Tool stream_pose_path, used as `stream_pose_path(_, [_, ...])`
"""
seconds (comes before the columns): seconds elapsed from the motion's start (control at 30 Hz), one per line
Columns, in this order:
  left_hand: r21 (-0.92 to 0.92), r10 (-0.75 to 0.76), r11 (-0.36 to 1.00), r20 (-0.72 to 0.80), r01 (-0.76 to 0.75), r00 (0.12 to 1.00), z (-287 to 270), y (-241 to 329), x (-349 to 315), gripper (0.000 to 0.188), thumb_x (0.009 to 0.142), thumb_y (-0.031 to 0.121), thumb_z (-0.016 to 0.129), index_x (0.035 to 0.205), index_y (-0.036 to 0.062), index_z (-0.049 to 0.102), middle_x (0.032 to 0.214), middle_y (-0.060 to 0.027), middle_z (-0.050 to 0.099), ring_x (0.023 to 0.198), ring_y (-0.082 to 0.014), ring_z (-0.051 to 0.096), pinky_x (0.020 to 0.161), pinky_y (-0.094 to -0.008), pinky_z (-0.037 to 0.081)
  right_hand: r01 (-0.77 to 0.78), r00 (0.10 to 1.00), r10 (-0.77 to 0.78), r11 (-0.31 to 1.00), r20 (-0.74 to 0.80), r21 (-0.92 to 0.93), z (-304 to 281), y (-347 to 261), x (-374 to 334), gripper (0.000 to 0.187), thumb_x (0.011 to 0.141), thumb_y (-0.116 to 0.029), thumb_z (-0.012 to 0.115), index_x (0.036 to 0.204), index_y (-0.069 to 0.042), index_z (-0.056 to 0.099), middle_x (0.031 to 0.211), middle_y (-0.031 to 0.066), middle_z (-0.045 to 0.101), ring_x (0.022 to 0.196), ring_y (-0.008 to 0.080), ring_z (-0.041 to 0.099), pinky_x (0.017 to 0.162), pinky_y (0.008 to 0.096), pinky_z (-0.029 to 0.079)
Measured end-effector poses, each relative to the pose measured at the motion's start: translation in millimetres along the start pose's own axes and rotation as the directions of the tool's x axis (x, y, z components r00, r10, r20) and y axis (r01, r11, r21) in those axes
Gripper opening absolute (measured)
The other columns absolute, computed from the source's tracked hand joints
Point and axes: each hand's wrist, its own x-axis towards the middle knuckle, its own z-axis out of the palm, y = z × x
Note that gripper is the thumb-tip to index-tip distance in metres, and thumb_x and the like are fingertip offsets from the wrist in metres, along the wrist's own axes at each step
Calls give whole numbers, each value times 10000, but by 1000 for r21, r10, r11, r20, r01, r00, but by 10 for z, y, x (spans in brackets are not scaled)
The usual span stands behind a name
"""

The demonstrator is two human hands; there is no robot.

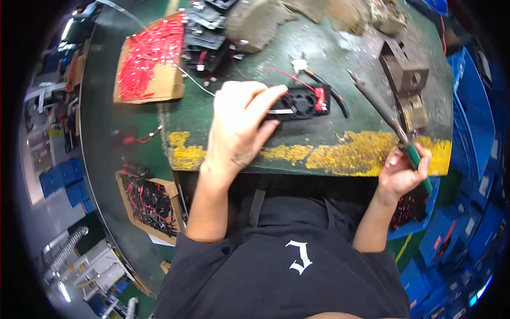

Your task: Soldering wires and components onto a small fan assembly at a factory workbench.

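Green worktop with a worn yellow front edge; workshop aisle at left, blue bins at right. Carton of red pieces and a stack of black parts at the back left; metal stand at the right.

Step in hand, judged: keeping the fan unit steady while the iron is held ready. To do this well: keep the unit flat, fingers at its left end, well away from the hot side; lead with the tip, shaft clear of the red leads and the black cable; touch briefly, as the plastic would probably mark under long heat.

Positions: fan unit lies on the worktop, directly right of the left grip, its left end under the hand. Left grip closed across that end, fingers at the upper edge, thumb by the lower; pressure cannot be told. Right grip pinches the iron's green handle between thumb and fingers, near the front edge. Iron slants up-left; its tip is apart from the unit, beyond the unit's right end.
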Motion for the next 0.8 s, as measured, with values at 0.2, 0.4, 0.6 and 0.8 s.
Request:
stream_pose_path(0.2, [-10, 1, 1000, -146, -2, 989, -482, 21, -314, 562, 629, 65, 767, 1182, 102, 677, 1103, -45, 644, 939, -258, 557, 873, -377, 404, 35, 999, -35, 999, 39, 0, 72, 7, -52, 358, 951, -433, 521, 1013, -84, 567, 789, 114, 646, 501, 139, 541, 405, 236, 401])
stream_pose_path(0.4, [-20, -155, 986, -465, 165, 871, -1006, 62, -420, 510, 678, 234, 842, 1121, 43, 677, 1081, -78, 679, 951, -252, 575, 812, -343, 446, 28, 1000, -28, 1000, 7, 2, 92, -2, -53, 351, 977, -423, 492, 1003, -79, 560, 788, 100, 645, 502, 134, 545, 401, 240, 411])
stream_pose_path(0.6, [-176, -286, 955, -752, 237, 594, -1046, -381, 264, 510, 700, 132, 854, 1166, 72, 655, 1010, -15, 688, 808, -149, 453, 772, -270, 415, 47, 999, -47, 999, 3, -9, 124, -1, -62, 343, 963, -408, 503, 983, -70, 561, 759, 91, 631, 495, 130, 539, 400, 242, 418])
stream_pose_path(0.8, [-34, 20, 997, -784, -76, 620, -846, -708, 1115, 513, 651, 217, 898, 1085, 60, 674, 915, -81, 705, 790, -164, 612, 736, -285, 466, 36, 999, -36, 999, -7, -36, 205, -24, -82, 356, 951, -412, 510, 990, -63, 574, 694, 84, 616, 479, 131, 528, 398, 239, 402])
